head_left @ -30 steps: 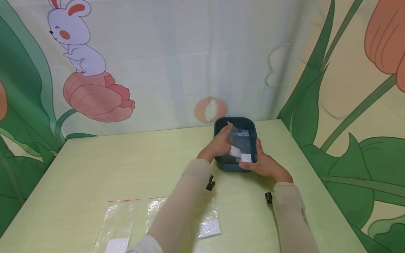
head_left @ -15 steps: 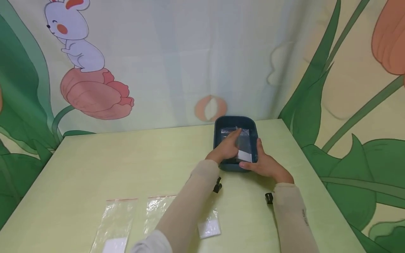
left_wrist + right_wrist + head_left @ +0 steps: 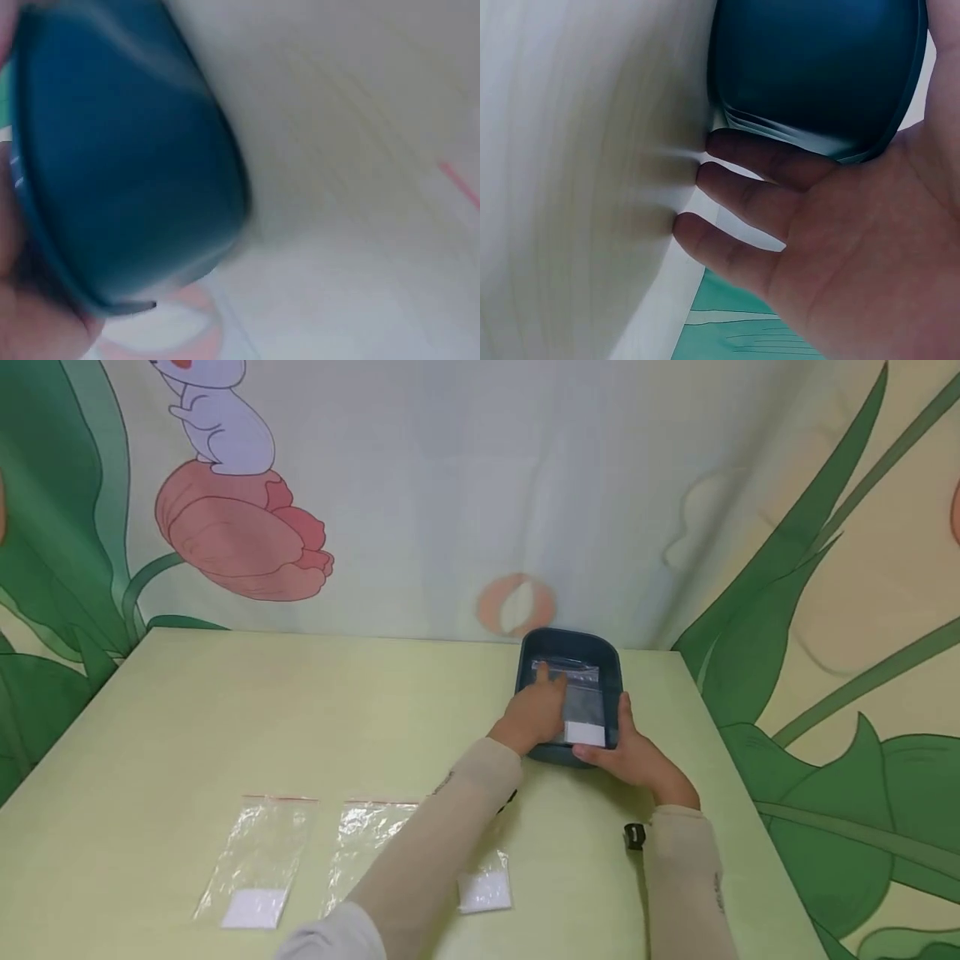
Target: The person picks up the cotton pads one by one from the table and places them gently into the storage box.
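Observation:
A dark blue plastic bin (image 3: 570, 639) stands at the table's back right. In it lie clear zip bags (image 3: 583, 697) with white lower panels, side by side. My left hand (image 3: 531, 710) reaches over its left side, fingers extended onto the left bag, which it mostly covers. The left wrist view shows the bin's outer wall (image 3: 135, 165) with part of that hand at the rim. My right hand (image 3: 637, 760) rests around the near right corner, thumb at the near rim. In the right wrist view its straight fingers (image 3: 727, 251) reach down beside the bin to the table.
Several more clear zip bags lie at the front: one bag (image 3: 262, 852) on the left, another bag (image 3: 360, 835) partly under my left forearm, and a bag's white panel (image 3: 483, 892) right of it. A printed curtain (image 3: 405, 527) hangs behind the table (image 3: 375, 718).
My left hand has lowered a zip bag into the bin and its fingers now lie spread on it. The right hand stays at the bin's corner. The head view has shifted slightly.

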Available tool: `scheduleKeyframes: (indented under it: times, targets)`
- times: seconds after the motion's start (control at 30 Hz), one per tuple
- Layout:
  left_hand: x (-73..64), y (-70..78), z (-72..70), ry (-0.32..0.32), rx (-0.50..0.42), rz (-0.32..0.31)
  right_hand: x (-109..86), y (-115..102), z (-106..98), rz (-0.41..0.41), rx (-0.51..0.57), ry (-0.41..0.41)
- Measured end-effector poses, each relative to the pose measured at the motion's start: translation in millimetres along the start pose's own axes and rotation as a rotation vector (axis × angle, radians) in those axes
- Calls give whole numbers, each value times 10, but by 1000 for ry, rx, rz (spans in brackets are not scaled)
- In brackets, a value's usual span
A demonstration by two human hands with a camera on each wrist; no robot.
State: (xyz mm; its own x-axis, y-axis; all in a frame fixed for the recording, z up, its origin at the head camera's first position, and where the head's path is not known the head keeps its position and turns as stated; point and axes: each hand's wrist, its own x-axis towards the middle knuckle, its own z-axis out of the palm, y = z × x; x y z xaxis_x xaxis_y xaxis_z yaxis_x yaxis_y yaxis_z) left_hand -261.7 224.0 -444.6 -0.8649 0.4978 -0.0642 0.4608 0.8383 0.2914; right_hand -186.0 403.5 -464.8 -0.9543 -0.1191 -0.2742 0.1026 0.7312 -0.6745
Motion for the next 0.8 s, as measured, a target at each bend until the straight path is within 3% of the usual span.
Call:
scheduleKeyframes:
  times: [0.2, 0.3, 0.4, 0.6, 0.67, 0.8]
  targets:
    - [-257, -57, -234, 23, -201, 138, -60, 42, -146, 28, -40, -10]
    - [-477, -109, -389, 36, -294, 117, -84, 83, -196, 38, -35, -14]
    - [-694, -218, -481, -1, -342, 91, -128, 161, -210, 73, -33, -19]
    - [-1128, -595, -524, -169, -380, 87, -271, 334, -264, 133, -57, -24]
    - [-1286, -774, -550, -190, -370, 76, -285, 355, -290, 124, -54, -21]
    - [-1627, -1127, -651, -195, -305, -10, -263, 349, -306, 99, -44, -16]
